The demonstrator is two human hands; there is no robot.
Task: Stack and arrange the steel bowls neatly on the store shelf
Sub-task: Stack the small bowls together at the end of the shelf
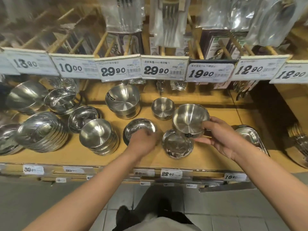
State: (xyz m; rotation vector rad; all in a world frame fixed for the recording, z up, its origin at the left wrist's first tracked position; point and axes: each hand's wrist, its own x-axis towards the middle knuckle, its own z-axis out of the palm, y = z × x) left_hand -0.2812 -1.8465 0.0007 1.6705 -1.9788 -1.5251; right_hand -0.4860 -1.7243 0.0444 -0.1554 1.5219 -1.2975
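Observation:
My right hand (221,139) grips a steel bowl (190,119) by its right rim and base, holding it lifted and tilted just above a shallow steel bowl (176,145) that lies on the wooden shelf (216,112). To the left, my left hand (143,142) holds the near rim of another shallow bowl (140,128) resting on the shelf. Behind them stand a small single bowl (163,108) and a stack of larger bowls (123,101). A further stack of bowls (98,136) sits left of my left hand.
More steel bowls and stacked plates (42,131) crowd the shelf's left side. Steel trays (250,135) lie at the right. Price tags (155,69) hang along the upper shelf edge, with packaged cutlery (168,22) above. The shelf's front edge (171,173) carries smaller tags.

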